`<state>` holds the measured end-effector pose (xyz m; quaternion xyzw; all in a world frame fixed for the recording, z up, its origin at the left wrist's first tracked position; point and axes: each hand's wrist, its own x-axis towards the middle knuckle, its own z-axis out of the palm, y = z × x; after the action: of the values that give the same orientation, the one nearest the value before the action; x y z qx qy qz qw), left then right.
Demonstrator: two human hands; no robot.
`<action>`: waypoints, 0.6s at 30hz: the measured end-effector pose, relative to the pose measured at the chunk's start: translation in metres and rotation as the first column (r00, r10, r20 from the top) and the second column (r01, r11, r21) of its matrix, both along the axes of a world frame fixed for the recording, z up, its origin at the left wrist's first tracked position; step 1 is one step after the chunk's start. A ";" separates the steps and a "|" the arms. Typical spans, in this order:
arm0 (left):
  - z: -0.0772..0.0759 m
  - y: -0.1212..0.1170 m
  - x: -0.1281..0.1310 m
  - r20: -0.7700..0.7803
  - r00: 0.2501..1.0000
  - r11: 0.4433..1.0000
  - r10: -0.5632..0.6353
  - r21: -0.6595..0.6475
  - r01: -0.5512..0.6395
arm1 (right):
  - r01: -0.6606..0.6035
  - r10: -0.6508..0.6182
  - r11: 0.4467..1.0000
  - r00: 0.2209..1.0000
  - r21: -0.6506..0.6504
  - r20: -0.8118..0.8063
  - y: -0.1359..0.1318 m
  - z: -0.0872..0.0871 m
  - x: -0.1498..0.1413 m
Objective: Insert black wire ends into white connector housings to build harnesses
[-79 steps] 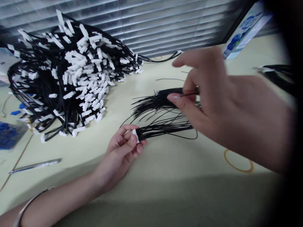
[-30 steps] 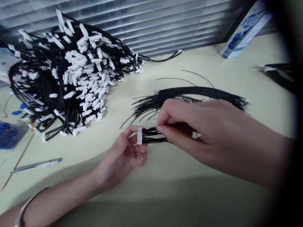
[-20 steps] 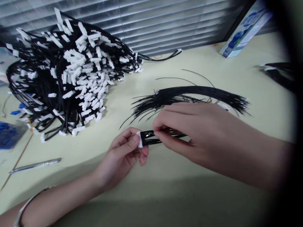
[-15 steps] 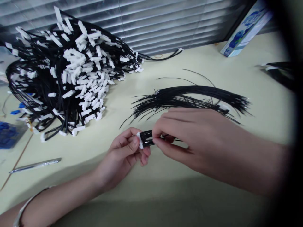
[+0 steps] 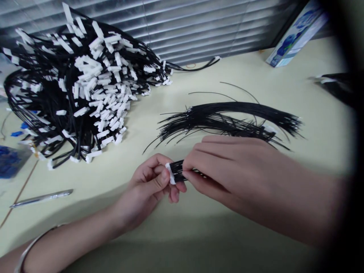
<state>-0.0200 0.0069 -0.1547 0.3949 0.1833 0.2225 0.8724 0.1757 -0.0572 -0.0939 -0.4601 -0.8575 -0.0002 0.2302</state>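
So the left hand (image 5: 153, 184) has a small white plastic connector (image 5: 170, 173) pinched between thumb and fingers, held low over the pale yellow-green tabletop (image 5: 216, 239). Thin black wires (image 5: 178, 169) run out of its right side, straight towards the right hand (image 5: 233, 167). That one's thumb and forefinger are closed on the wires just beside the connector — can't tell if it's one strand or a few, the fingers cover it.

Just behind the right hand there's a curved bundle of loose black wires (image 5: 236, 107) with shiny tips, lying flat, plus a couple of stray strands above it. Over on the left is a huge heap of black cables with white connectors (image 5: 99, 87), piled against the grey slatted blinds (image 5: 199, 28). A slim silver pen (image 5: 42, 198) lies near the left forearm — well apart from both hands.
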 end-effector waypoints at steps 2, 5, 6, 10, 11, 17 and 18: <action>0.001 0.000 0.000 0.003 1.000 1.000 0.004 0.007 -0.004 | -0.007 0.007 1.000 1.000 0.010 0.002 0.000 -0.001 -0.001; 0.002 -0.001 0.000 0.008 1.000 1.000 0.001 0.013 -0.001 | -0.002 0.002 1.000 1.000 0.020 0.009 0.000 -0.001 -0.002; 0.002 -0.001 0.000 0.007 1.000 1.000 -0.001 0.012 0.001 | 0.004 -0.005 1.000 1.000 0.022 0.012 0.000 -0.001 -0.002; 0.001 0.000 0.001 0.012 1.000 1.000 0.003 0.025 -0.003 | 0.006 -0.006 1.000 1.000 -0.002 0.022 0.000 0.000 -0.002; 0.001 0.000 0.002 0.017 1.000 1.000 0.002 0.031 -0.002 | 0.004 -0.004 1.000 1.000 -0.005 0.019 0.001 0.000 -0.002; -0.001 -0.001 0.002 0.067 0.998 0.998 -0.009 0.059 0.005 | 0.019 -0.019 0.999 1.000 0.027 0.016 0.002 -0.001 -0.005; -0.001 -0.001 0.001 0.066 0.998 0.998 -0.008 0.059 0.004 | 0.024 -0.024 0.999 1.000 0.034 0.017 0.001 -0.001 -0.005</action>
<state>-0.0186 0.0059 -0.1556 0.4134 0.1465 0.2379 0.8666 0.1706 -0.0558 -0.0949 -0.4664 -0.8538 -0.0218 0.2304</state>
